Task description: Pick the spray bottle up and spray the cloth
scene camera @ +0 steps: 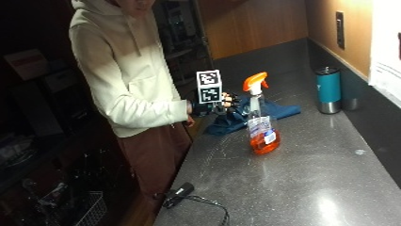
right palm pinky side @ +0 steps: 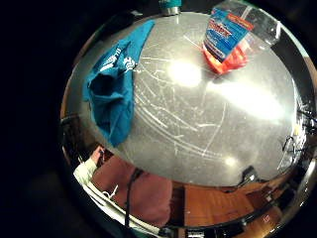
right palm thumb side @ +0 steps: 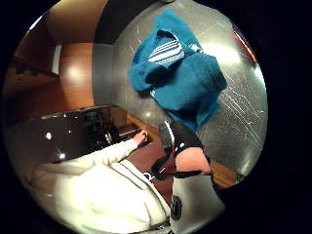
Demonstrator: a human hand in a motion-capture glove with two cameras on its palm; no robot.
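Spray bottle [scene camera: 260, 123] upright on counter, just beside loosely curled, empty fingers [scene camera: 229, 101].

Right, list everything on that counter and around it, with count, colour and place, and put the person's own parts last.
spray bottle: one, clear with orange liquid and an orange-and-white trigger head, upright on the counter.
cloth: one, blue, crumpled on the counter behind the bottle.
tumbler: one, teal with a steel base, near the back wall.
black device: one, with a cable, at the counter's front edge.
counter: one, dark grey speckled.
wall outlet: one, dark, on the wooden wall.
gloved right hand: one, black glove, raised beside the bottle's head, not touching it, fingers relaxed.
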